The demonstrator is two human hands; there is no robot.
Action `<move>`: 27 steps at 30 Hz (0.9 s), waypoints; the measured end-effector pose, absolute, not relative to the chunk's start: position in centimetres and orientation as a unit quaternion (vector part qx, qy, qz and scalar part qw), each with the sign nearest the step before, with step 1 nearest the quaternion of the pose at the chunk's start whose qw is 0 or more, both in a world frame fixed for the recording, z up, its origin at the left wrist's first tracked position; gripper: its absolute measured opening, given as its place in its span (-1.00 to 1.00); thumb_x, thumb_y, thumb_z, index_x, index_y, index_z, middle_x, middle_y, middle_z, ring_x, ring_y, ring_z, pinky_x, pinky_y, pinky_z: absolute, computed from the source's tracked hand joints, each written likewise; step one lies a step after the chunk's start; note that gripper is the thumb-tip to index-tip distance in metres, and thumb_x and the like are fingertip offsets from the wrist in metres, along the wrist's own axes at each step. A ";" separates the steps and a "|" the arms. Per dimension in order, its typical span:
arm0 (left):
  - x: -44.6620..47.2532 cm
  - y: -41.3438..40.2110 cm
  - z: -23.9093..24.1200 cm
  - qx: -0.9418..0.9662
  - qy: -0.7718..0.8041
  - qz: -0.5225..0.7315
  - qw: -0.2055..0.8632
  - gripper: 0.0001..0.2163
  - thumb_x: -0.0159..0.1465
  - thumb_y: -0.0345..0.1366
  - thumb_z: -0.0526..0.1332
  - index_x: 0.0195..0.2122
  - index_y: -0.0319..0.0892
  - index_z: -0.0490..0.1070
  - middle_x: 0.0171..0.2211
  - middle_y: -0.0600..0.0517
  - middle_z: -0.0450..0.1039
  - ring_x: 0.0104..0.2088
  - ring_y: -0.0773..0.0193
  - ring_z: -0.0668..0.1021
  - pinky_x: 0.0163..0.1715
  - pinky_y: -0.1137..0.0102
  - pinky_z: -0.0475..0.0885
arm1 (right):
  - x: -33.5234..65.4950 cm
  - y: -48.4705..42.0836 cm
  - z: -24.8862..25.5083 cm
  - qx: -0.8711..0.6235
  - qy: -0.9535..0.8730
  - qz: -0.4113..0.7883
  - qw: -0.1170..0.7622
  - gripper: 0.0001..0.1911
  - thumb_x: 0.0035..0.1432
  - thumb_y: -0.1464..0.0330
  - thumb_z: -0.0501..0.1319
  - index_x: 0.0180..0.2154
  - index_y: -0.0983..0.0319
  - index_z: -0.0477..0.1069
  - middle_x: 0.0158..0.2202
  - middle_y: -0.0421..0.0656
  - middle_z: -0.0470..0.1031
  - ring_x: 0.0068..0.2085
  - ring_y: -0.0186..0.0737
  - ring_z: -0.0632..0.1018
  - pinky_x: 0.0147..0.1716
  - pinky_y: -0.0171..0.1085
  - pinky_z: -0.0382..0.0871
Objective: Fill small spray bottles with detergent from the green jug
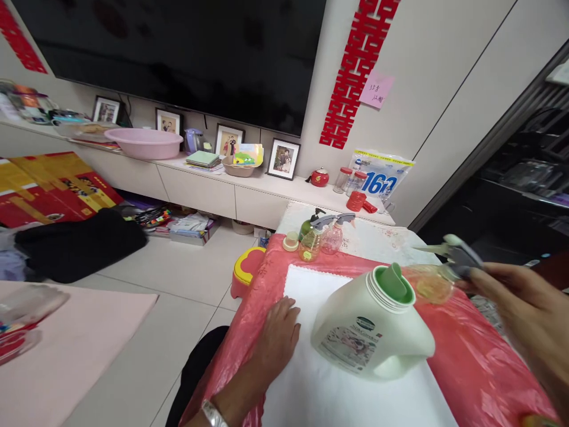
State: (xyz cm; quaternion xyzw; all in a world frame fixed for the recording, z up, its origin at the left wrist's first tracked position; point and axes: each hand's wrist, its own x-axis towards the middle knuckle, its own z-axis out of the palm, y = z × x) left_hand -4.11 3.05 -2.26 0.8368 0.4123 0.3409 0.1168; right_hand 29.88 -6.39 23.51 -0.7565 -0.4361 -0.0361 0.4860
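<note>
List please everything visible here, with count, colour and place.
Jug: 1, pale green, on cloth
Cloth: 1, white, on red sheet
Held spray bottle: 1, yellowish, right hand
Standing spray bottles: 2, yellow, pink, sheet's far edge
Cap: 1, cream, beside them
Pump bottle: 1, green, behind them
Stool: 1, yellow and red, floor
Television: 1, black, wall
Picture frames: 4, black, cabinet
Basin: 1, pink, cabinet
Bag: 1, white, cabinet
Other items: uncounted, mixed, background
Left hand: 1, cloth's left edge
Right hand: 1, holding bottle

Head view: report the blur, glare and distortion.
In the head view, the right hand and its spray bottle look smeared, the pale green jug crisper; head view, the red plastic cover shines in patches; head view, the television slants, its dark screen faintly reflective.
</note>
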 end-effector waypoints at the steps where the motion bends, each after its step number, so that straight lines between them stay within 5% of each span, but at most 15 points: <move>1: -4.1 3.0 -2.2 0.838 0.414 0.336 0.115 -0.70 0.35 -0.45 0.04 0.01 -0.20 0.48 0.12 -0.23 0.51 0.18 -0.10 0.51 0.17 -0.11 0.44 | 29.7 -4.6 23.0 -0.757 -0.431 -0.011 0.490 -0.48 -0.09 -0.08 0.41 -0.22 0.16 0.53 -0.37 0.00 0.58 -0.34 -0.09 0.59 -0.39 -0.21 0.39; 5: -4.1 3.0 -2.0 0.838 0.421 0.324 0.126 -0.69 0.34 -0.46 0.06 0.03 -0.20 0.48 0.12 -0.22 0.51 0.19 -0.10 0.51 0.18 -0.13 0.45 | 28.5 2.5 19.4 -0.741 -0.439 0.087 0.501 -0.35 -0.15 -0.17 0.40 -0.26 0.23 0.47 -0.42 -0.06 0.57 -0.34 -0.07 0.62 -0.36 -0.22 0.44; 11: -4.2 3.0 -2.5 0.838 0.419 0.331 0.112 -0.70 0.31 -0.45 0.09 0.02 -0.16 0.48 0.13 -0.19 0.52 0.17 -0.10 0.54 0.15 -0.10 0.49 | 27.9 8.9 14.9 -0.724 -0.466 0.205 0.466 -0.72 0.36 0.20 0.27 -0.15 0.32 0.45 -0.31 -0.20 0.50 -0.31 -0.34 0.55 -0.22 -0.25 0.54; 27: -4.1 3.1 -3.6 0.835 0.408 0.369 0.014 -0.71 0.32 -0.43 0.10 0.02 -0.12 0.45 0.08 -0.14 0.56 0.10 -0.04 0.60 0.04 0.00 0.60 | 28.1 12.9 13.6 -0.752 -0.461 0.218 0.416 -0.71 0.39 0.22 0.24 -0.02 0.31 0.43 -0.13 -0.12 0.49 -0.19 -0.29 0.55 -0.18 -0.22 0.55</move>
